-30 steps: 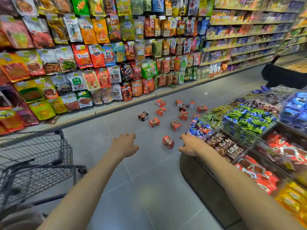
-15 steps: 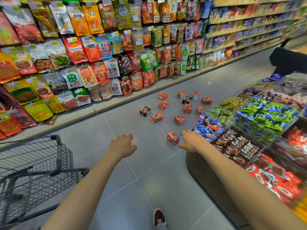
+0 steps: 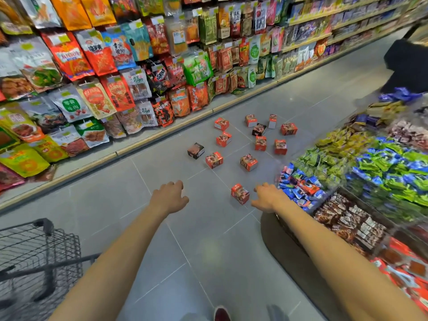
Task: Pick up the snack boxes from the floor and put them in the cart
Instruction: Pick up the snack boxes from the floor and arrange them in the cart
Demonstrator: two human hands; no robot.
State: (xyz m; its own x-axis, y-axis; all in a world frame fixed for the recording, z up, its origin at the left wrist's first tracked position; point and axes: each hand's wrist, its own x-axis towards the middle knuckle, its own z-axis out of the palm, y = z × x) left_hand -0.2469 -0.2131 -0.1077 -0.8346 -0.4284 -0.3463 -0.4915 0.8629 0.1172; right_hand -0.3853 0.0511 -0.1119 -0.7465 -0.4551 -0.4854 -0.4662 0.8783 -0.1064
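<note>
Boxes [image 3: 240, 193] lie scattered on the floor [image 3: 196, 239] ahead, the nearest just beside my right hand [image 3: 266, 197]. They look like light, stiff card, likely crushable; I'd pinch one across opposite flat faces. Both hands hold nothing, fingers [image 3: 264, 187] loosely spread. Open floor runs from my left hand [image 3: 170, 198] to the cart [image 3: 48, 249], which is too blurred to see inside. The bin [image 3: 289, 246] edge crowds my right arm.

Snack boxes [image 3: 240, 193] printed cardboard, slight sheen. Floor [image 3: 203, 239] smooth matt grey tile with thin grout lines. Cart [image 3: 39, 251] dark wire-mesh metal. Hanging snack bags [image 3: 97, 54] glossy plastic or foil film.
</note>
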